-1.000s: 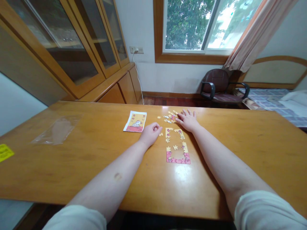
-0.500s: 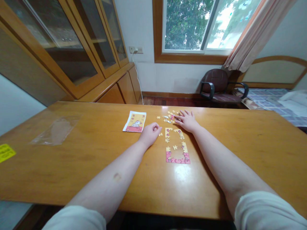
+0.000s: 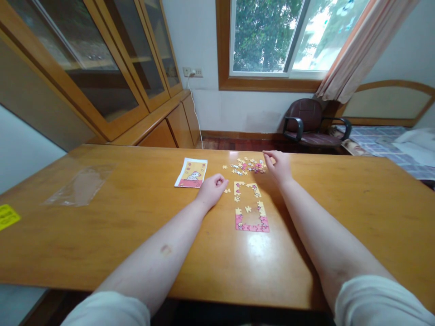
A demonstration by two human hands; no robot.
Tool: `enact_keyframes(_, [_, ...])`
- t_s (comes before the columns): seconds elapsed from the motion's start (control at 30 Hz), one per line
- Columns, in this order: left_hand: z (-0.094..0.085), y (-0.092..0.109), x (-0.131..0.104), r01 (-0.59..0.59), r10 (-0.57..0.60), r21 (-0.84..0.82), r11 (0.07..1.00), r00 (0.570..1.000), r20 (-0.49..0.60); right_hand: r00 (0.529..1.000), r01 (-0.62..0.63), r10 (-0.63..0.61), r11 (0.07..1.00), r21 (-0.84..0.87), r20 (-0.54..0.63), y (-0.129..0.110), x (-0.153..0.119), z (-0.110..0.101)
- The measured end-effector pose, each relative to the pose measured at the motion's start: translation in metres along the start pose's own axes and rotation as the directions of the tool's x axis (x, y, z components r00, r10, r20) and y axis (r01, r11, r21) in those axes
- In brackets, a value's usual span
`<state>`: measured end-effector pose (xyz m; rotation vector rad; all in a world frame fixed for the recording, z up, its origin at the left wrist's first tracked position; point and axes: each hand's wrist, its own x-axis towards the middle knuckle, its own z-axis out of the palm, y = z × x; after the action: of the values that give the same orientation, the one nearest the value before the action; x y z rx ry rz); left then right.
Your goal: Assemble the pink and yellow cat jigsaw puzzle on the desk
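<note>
My left hand (image 3: 213,186) rests on the table with its fingers curled closed; whatever may be in them is hidden. Just right of its knuckles lies a loose yellow puzzle piece (image 3: 227,191). My right hand (image 3: 280,167) is at the right side of a heap of loose puzzle pieces (image 3: 244,165), thumb and fingers drawn together; I cannot make out what they hold. Nearer to me is a partly joined puzzle border (image 3: 252,228), pink along the bottom and yellow higher up, with gaps in its sides. Inside it lies a single yellow piece (image 3: 248,209).
A picture sheet (image 3: 192,173) with a white animal on yellow and pink lies beyond my left hand. Farther left are a clear plastic bag (image 3: 81,184) and a yellow label (image 3: 8,217). A glass-door cabinet (image 3: 136,90) borders the table's far left; a chair (image 3: 307,120) stands behind it.
My right hand has drawn away from the heap to the right, its spread fingers now brought together, uncovering pink pieces. My left hand has hardly moved.
</note>
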<state>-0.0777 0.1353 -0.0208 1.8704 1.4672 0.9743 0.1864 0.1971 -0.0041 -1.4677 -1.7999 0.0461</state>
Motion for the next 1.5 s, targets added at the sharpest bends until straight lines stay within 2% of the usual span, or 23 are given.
enact_keyframes(0.07, [0.0, 0.0, 0.0, 0.004, -0.004, -0.007, 1.0, 1.0, 0.004, 0.99, -0.095, 0.106, 0.989, 0.115, -0.091, -0.006, 0.007, -0.013])
enact_keyframes(0.1, [0.0, 0.0, 0.0, 0.007, -0.007, -0.008, 1.0, 1.0, 0.007, 0.981, -0.148, 0.166, 0.973, 0.176, -0.096, -0.01, 0.01, -0.019])
enact_keyframes(0.2, [-0.001, 0.0, 0.0, 0.016, -0.016, -0.004, 1.0, 1.0, 0.019, 0.947, -0.307, 0.319, 0.894, 0.327, 0.016, -0.026, 0.008, -0.031])
enact_keyframes(0.3, [-0.002, 0.0, -0.001, 0.014, -0.015, 0.009, 1.0, 0.999, 0.031, 0.876, -0.477, 0.449, 0.762, 0.437, 0.174, -0.039, -0.013, -0.033])
enact_keyframes(0.37, [-0.002, -0.002, 0.0, 0.006, -0.007, 0.033, 0.999, 0.999, 0.038, 0.821, -0.57, 0.522, 0.727, 0.383, 0.229, -0.042, -0.036, -0.029])
enact_keyframes(0.43, [-0.002, -0.004, 0.001, 0.001, -0.004, 0.074, 0.997, 0.999, 0.037, 0.794, -0.606, 0.561, 0.759, 0.239, 0.234, -0.04, -0.058, -0.023])
enact_keyframes(0.53, [-0.004, -0.007, 0.002, 0.004, -0.009, 0.149, 0.989, 0.999, 0.034, 0.86, -0.496, 0.475, 0.864, 0.085, 0.188, -0.033, -0.079, -0.015])
enact_keyframes(0.6, [-0.007, -0.008, 0.003, -0.006, -0.002, 0.21, 0.978, 0.999, 0.041, 0.888, -0.419, 0.412, 0.908, -0.013, 0.202, -0.03, -0.083, -0.011])
enact_keyframes(0.73, [-0.014, -0.006, 0.003, -0.061, 0.035, 0.339, 0.939, 0.996, 0.081, 0.884, -0.37, 0.385, 0.923, -0.107, 0.263, -0.033, -0.08, -0.011])
enact_keyframes(0.93, [-0.015, -0.001, -0.002, -0.221, 0.11, 0.424, 0.878, 0.956, 0.271, 0.882, -0.371, 0.385, 0.923, -0.104, 0.272, -0.035, -0.079, -0.012])
enact_keyframes(1.13, [-0.009, 0.005, -0.003, -0.272, 0.13, 0.474, 0.838, 0.942, 0.31, 0.896, -0.353, 0.36, 0.933, -0.075, 0.26, -0.03, -0.081, -0.009])
enact_keyframes(1.2, [-0.008, 0.008, -0.004, -0.27, 0.127, 0.492, 0.828, 0.944, 0.305, 0.919, -0.296, 0.298, 0.954, -0.048, 0.257, -0.029, -0.081, -0.008])
enact_keyframes(1.27, [-0.006, 0.01, -0.005, -0.249, 0.109, 0.507, 0.825, 0.951, 0.289, 0.948, -0.159, 0.15, 0.987, 0.011, 0.282, -0.029, -0.081, -0.006])
enact_keyframes(1.37, [-0.004, 0.01, -0.006, -0.211, 0.077, 0.52, 0.827, 0.96, 0.268, 0.933, 0.064, -0.081, 0.996, 0.062, 0.35, -0.029, -0.082, -0.003])
enact_keyframes(1.43, [-0.003, 0.009, -0.006, -0.195, 0.063, 0.524, 0.829, 0.964, 0.259, 0.92, 0.106, -0.11, 0.994, 0.032, 0.376, -0.029, -0.083, -0.002])
enact_keyframes(1.5, [-0.002, 0.007, -0.006, -0.187, 0.058, 0.518, 0.835, 0.965, 0.255, 0.926, 0.084, -0.078, 0.997, 0.001, 0.369, -0.028, -0.084, -0.001])
